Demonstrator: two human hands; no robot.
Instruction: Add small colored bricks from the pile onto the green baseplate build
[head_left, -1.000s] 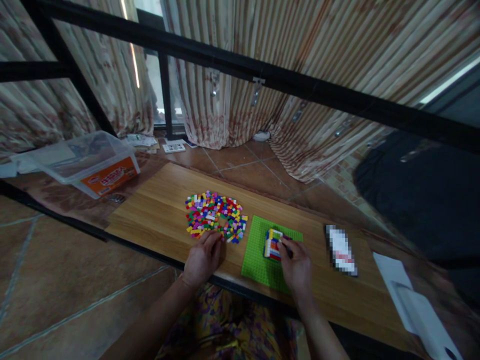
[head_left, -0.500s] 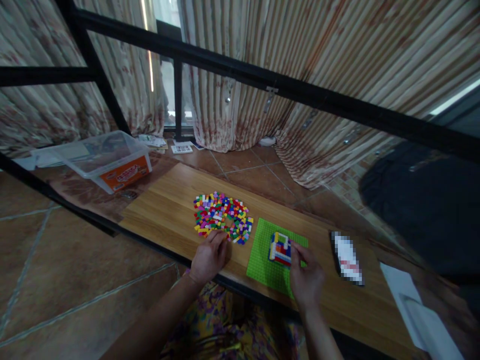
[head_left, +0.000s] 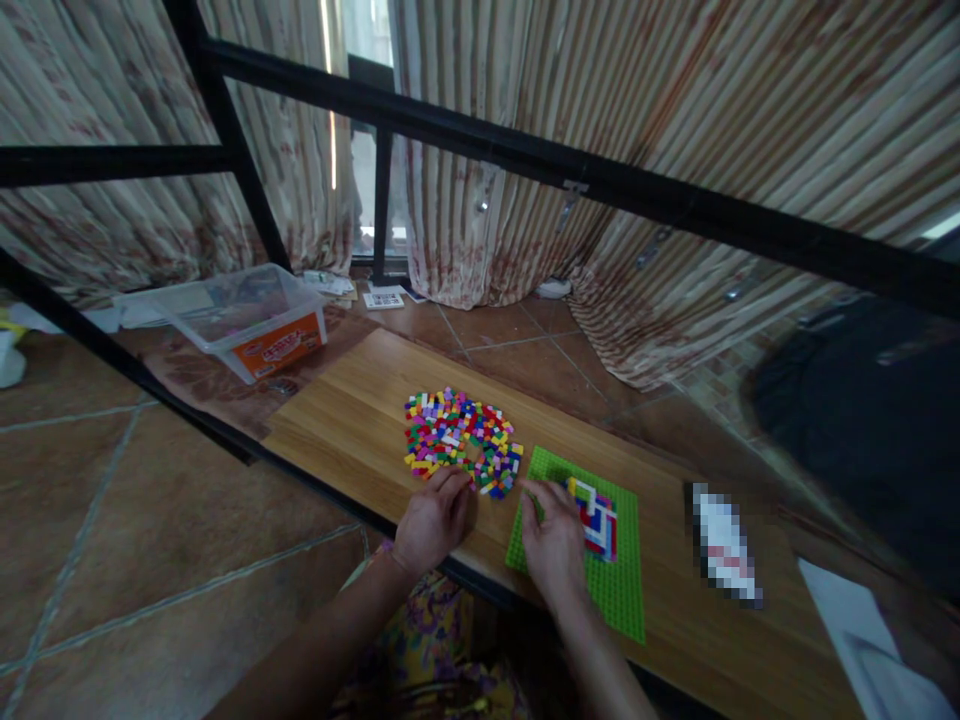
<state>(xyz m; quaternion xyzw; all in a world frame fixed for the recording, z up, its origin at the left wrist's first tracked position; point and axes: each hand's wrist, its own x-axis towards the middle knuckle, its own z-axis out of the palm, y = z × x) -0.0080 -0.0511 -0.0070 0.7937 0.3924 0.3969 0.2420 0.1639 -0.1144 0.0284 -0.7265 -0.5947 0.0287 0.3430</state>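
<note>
My left hand (head_left: 433, 523) rests at the near edge of a pile of small coloured toy bricks (head_left: 454, 430). Its fingers are pinched together; anything between them is too small to make out. My right hand (head_left: 553, 535) hovers above the left part of a green baseplate (head_left: 628, 590), thumb and fingertips drawn close and pointing at the pile. What they hold, if anything, is hidden. Just right of this hand, a small multicoloured brick build (head_left: 600, 522) stands on the baseplate, partly covered by the hand.
The wooden table (head_left: 337, 400) carries the bricks and baseplate. A blurred-out phone-like object (head_left: 724, 545) lies on its right part. Beyond the left end is a clear plastic bin (head_left: 255, 325) with an orange label. A black metal rail (head_left: 525, 150) crosses above, before striped curtains (head_left: 465, 230).
My right hand has moved left, from the right side of the brick build to the baseplate's left part. My left hand stays by the pile. The view has shifted slightly.
</note>
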